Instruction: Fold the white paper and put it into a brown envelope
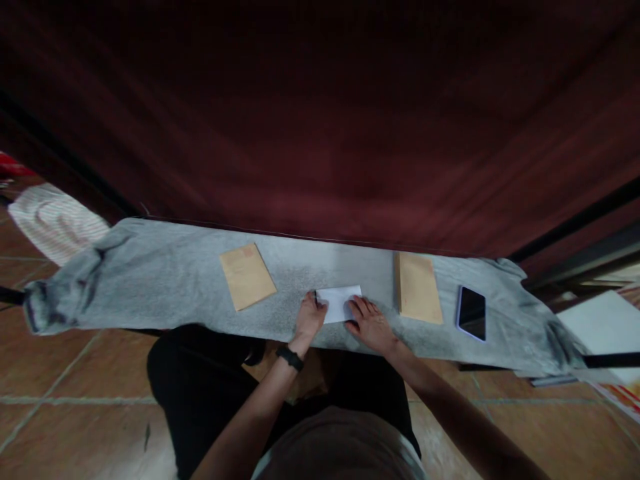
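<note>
Bare forearms, black wristband [290, 358] on left wrist, black trousers [200, 387].

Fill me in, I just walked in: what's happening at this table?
A seated person presses both hands on a small white paper lying on a grey cloth. The left hand rests at its left edge, the right hand at its right. A brown envelope lies left, a stack of envelopes and a phone right.

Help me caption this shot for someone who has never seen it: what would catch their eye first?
The white folded paper at the middle of the grey cloth-covered table, pressed flat by the left hand and right hand. Next, a brown envelope to its left and a stack of brown envelopes to its right, with a dark phone farther right. A deep red curtain fills the background.
</note>
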{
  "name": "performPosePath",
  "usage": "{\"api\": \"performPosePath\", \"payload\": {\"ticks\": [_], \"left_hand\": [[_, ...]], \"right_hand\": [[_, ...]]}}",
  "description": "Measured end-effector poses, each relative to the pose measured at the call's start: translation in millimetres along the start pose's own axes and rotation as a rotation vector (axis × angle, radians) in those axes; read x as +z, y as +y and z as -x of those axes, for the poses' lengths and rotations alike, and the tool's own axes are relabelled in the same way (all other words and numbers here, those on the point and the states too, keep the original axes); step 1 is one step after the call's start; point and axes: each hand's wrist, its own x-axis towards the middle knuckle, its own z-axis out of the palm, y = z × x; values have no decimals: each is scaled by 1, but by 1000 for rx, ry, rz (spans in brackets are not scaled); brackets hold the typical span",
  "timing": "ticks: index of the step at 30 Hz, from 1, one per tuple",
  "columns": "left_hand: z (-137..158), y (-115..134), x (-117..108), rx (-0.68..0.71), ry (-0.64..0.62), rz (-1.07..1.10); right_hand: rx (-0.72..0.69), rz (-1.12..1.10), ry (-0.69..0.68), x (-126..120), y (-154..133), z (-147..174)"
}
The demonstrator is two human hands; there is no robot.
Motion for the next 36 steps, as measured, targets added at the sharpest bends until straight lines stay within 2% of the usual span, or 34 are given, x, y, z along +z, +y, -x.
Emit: {"api": "performPosePath", "payload": {"ticks": [4,10,13,16,17,18,20,23,26,29,33,36], "left_hand": [[-12,-4,-4,-81,-44,206],[-9,2,-13,-163,-183,544],[-7,5,-27,-155,-267,662],[-6,-6,-54,-6,-293,695],[-6,-15,-65,81,-228,636],[-6,-26,-77,156,-86,488],[-7,-54,-100,234,194,79],[-6,-96,-125,228,331,-457],[-5,-120,-138,298,281,-683],[-7,-123,-144,382,202,-798],[-3,-106,-141,455,178,-816],[15,-80,-112,516,166,-764]], "right_hand": [[-5,-26,20,-2,-1,1],[-16,-152,74,-8,5,-1],[28,-453,165,-13,11,-8],[302,-852,293,-19,14,-14],[409,-969,322,-20,14,-15],[500,-1073,335,-21,14,-15],[625,-1249,336,-20,12,-12],[717,-1411,292,-14,6,-5],[726,-1425,232,-2,-1,2],[708,-1337,187,8,-6,4],[699,-1259,247,12,-6,5],[678,-1229,287,7,-3,6]]}}
